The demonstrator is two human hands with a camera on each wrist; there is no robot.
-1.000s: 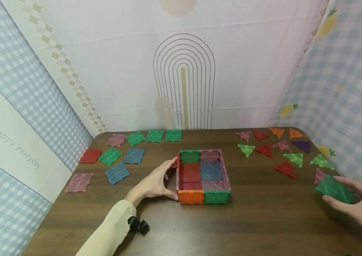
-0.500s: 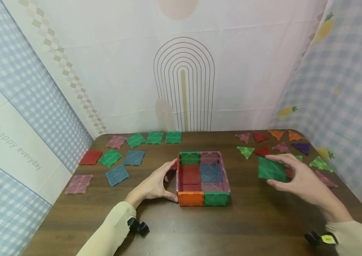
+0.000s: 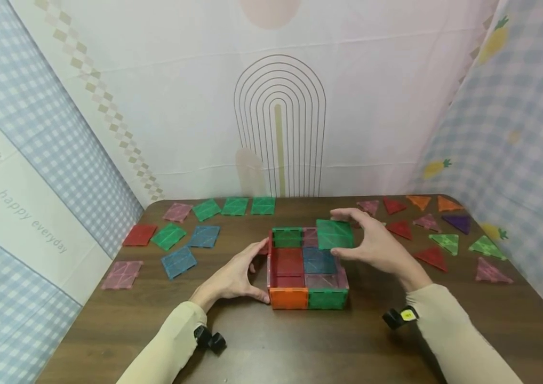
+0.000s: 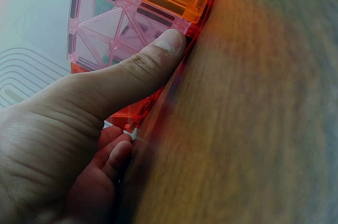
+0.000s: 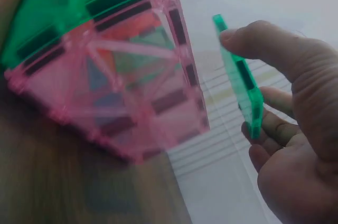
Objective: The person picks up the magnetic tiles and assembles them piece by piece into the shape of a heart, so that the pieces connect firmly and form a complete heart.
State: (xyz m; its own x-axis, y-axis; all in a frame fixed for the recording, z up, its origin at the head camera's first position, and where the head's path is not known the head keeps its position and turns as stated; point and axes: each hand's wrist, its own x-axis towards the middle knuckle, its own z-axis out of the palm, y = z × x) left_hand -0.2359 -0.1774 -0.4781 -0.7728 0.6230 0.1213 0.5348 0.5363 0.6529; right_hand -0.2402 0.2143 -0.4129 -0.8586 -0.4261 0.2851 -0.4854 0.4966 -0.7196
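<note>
Magnetic tiles form a low, open-topped square box (image 3: 289, 298) with an orange and a green tile along its front. Red, blue and pink tiles cover its floor. My left hand (image 3: 233, 272) rests along the box's left side. In the left wrist view its straight thumb (image 4: 163, 49) lies on a pink wall tile (image 4: 111, 28), below the orange one. My right hand (image 3: 372, 242) pinches a green square magnetic tile (image 3: 335, 233) by its edges, thumb on the near edge and fingers on the far one. That tile overlaps the box's back right corner in the head view.
Loose square tiles in pink, green, red and blue, such as a blue tile (image 3: 178, 262), lie on the table's left side. Triangular tiles, such as a red triangle (image 3: 432, 258), are spread at the right. A fabric backdrop (image 3: 194, 106) stands behind the table (image 3: 271, 352).
My right hand has carried the green square tile from the table's far right leftward to the box's back right corner. The left hand has stayed against the box.
</note>
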